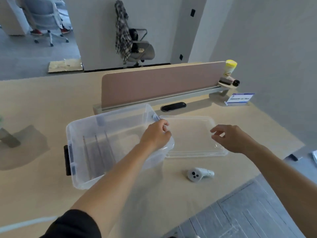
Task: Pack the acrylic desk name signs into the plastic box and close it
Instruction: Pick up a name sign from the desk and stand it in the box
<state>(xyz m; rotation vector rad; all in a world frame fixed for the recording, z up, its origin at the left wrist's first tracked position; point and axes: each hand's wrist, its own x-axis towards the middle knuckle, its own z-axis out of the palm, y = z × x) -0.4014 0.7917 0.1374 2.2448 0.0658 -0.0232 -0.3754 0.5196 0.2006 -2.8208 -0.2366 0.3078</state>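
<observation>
A clear plastic box [85, 179] stands open on the desk, left of centre. Inside it, three thin acrylic name signs [97, 152] stand on edge side by side. The clear lid [192, 134] lies flat on the desk, touching the box's right side. My left hand [155, 135] reaches over the box's right rim, and its curled fingers pinch the lid's left edge. My right hand [228, 138] hovers over the lid's right part with loosely bent fingers, holding nothing. One more name sign [239, 99], with a blue and white card, stands at the desk's far right.
A white handheld controller [199, 174] lies on the desk in front of the lid. A pink divider panel [161, 83] runs behind the box, with a black cable port [173, 106] beside it and a yellow-capped bottle [229, 69] at its right end. The desk edge drops off at right.
</observation>
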